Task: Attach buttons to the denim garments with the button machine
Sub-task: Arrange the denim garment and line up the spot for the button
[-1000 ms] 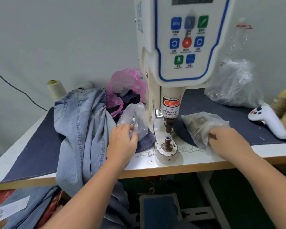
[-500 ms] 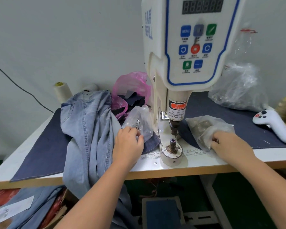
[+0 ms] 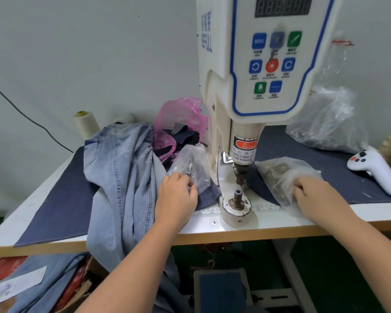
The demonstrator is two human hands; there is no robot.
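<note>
Denim garment (image 3: 122, 177) is draping over the surface's (image 3: 269, 224) front edge, left hand (image 3: 177, 195) pinching a small parts bag (image 3: 190, 168), button machine (image 3: 235, 199) waiting mid-edge, right hand (image 3: 318, 197) clamping a second bag (image 3: 282, 175), probably fetching button halves.

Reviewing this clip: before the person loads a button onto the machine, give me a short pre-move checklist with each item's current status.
1. Lower die post bare, nothing on it: ok.
2. Both hands outside the punch gap: ok.
3. Left hand at the small clear bag of metal parts: ok; part picked: cannot tell.
4. Right hand at the second bag: ok; button picked: cannot tell.
5. Light denim garment positioned under the head: not ok, lies left of it.
</note>
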